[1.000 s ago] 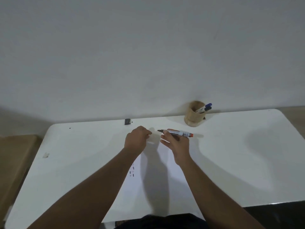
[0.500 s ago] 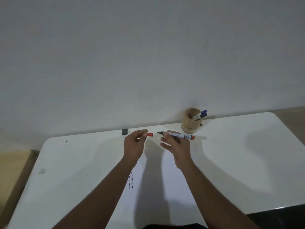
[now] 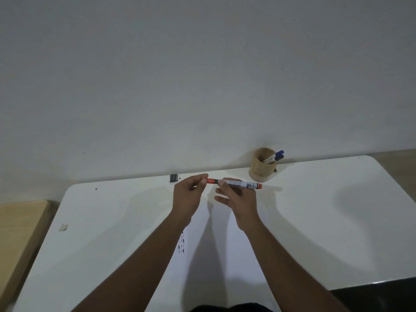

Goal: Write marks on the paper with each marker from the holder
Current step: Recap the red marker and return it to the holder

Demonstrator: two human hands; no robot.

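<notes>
Paper [image 3: 202,255] lies flat on the white tabletop [image 3: 315,221], nearest the camera, mostly between the forearms; a short column of small dark and reddish marks [image 3: 181,244] sits by its left edge, partly under the left forearm. Beyond the paper's far edge, both hands are raised over the tabletop. Right hand [image 3: 238,199] grips the red marker [image 3: 240,183] by its white barrel, held level, red end cap pointing right. Left hand [image 3: 189,194] pinches the red cap [image 3: 211,181] at the marker's tip end; cap looks touching or partly seated, can't tell which. Farther back and right of the marker, the wooden holder [image 3: 262,168] stands upright with two blue-capped markers [image 3: 277,155] leaning right. Left of the holder at the tabletop's far edge, a small dark object [image 3: 173,177].
</notes>
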